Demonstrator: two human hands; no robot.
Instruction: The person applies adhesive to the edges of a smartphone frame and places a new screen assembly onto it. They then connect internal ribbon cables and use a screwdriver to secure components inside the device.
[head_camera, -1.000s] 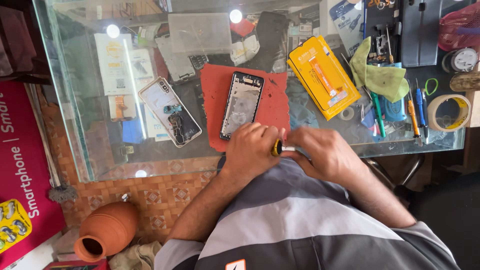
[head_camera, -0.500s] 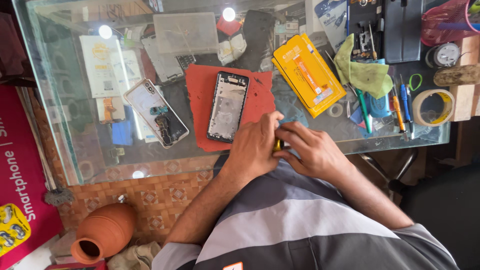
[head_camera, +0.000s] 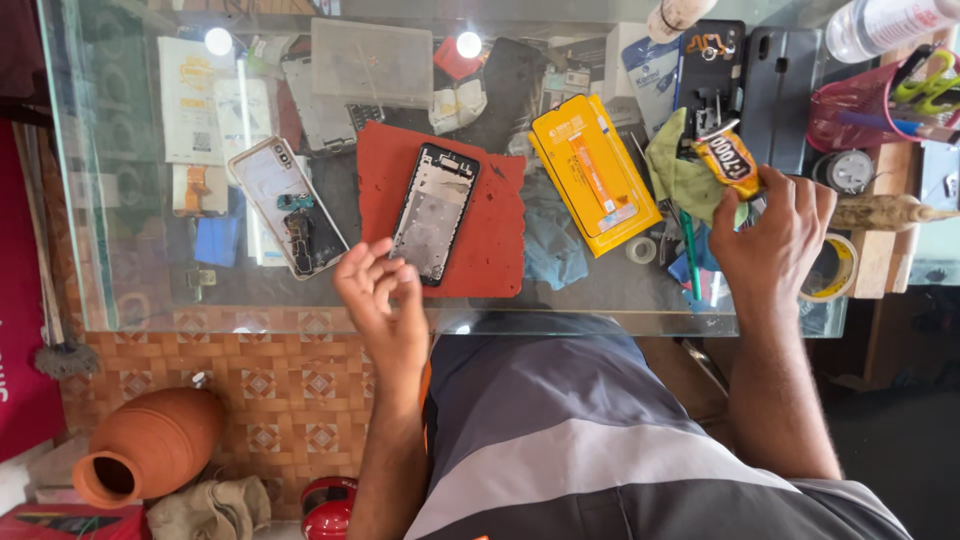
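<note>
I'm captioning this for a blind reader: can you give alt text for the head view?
Seen from above, a person's right hand holds a small yellow glue tube over a cluttered glass table, while the left hand rests at the corner of a bare phone frame lying on a red rubber mat.

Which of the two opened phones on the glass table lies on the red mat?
The black-framed phone, beside the left hand, lies on the red mat. The other, a silver phone shell, lies off the mat, directly on the glass table.
</note>
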